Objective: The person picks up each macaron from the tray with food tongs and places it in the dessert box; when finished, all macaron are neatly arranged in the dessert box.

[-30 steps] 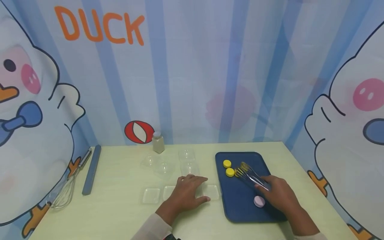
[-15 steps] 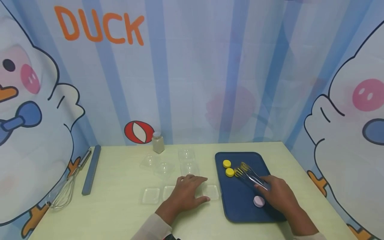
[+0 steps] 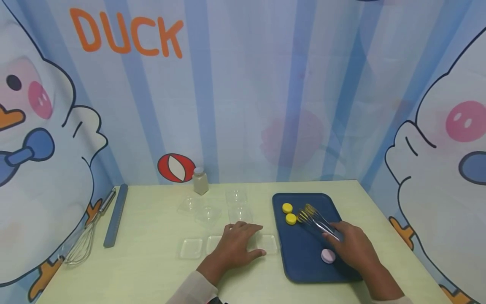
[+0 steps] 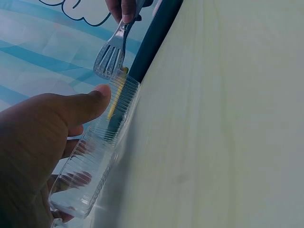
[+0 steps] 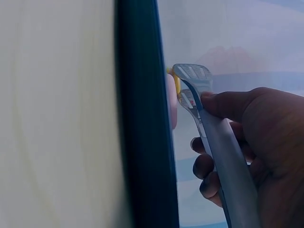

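Observation:
My right hand [image 3: 355, 247] grips metal tongs [image 5: 228, 166] over the dark blue tray [image 3: 303, 266]. Their slotted ends lie around a yellow macaron at tray level, mostly hidden by the tongs. Two more yellow macarons [image 3: 287, 208] sit just left of the tips, and a pale pink macaron [image 3: 328, 256] lies nearer my right hand. My left hand [image 3: 239, 245] holds a clear plastic container [image 4: 90, 175] at the tray's left side, thumb on one side and fingers on the other. The hand hides the middle of this row of compartments.
Clear domed plastic pieces [image 3: 208, 214] and another clear piece [image 3: 238, 207] lie behind my left hand. A small capped jar [image 3: 200, 181] stands at the back. On the left are a whisk [image 3: 83, 242] and a blue-grey bar [image 3: 116, 215]. Printed curtains enclose the table [image 3: 148, 270].

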A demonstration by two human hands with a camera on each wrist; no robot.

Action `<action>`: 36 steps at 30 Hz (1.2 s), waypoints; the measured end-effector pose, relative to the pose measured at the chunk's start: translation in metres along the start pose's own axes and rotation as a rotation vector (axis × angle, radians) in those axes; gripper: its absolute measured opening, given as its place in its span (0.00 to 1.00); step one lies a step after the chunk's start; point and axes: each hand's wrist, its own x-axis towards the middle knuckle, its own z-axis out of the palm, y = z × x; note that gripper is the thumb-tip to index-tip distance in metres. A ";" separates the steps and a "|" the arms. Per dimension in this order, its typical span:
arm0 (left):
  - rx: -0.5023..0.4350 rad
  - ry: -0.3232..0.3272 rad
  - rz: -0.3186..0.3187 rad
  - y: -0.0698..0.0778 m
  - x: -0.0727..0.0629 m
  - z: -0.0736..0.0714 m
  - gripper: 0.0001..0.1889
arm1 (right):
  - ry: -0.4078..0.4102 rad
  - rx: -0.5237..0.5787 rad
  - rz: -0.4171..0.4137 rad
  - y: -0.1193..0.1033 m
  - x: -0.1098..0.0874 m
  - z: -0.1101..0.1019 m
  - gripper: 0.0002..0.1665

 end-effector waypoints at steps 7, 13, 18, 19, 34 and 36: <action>0.007 0.014 0.002 0.000 0.000 0.001 0.34 | 0.010 0.006 -0.007 -0.004 -0.001 -0.002 0.30; 0.005 0.006 -0.003 0.000 0.000 0.001 0.35 | 0.006 0.033 -0.030 -0.013 -0.003 -0.004 0.29; 0.012 0.006 0.001 -0.001 0.001 0.001 0.35 | -0.003 0.077 -0.070 -0.023 -0.007 -0.002 0.26; 0.013 0.007 0.002 -0.002 0.001 0.001 0.35 | -0.002 0.086 -0.080 -0.024 -0.008 -0.001 0.25; -0.003 -0.010 -0.012 -0.001 0.001 -0.001 0.35 | -0.018 0.117 -0.199 -0.043 -0.016 0.007 0.20; -0.006 -0.011 -0.013 0.000 0.001 -0.001 0.35 | -0.032 0.112 -0.198 -0.046 -0.017 0.008 0.20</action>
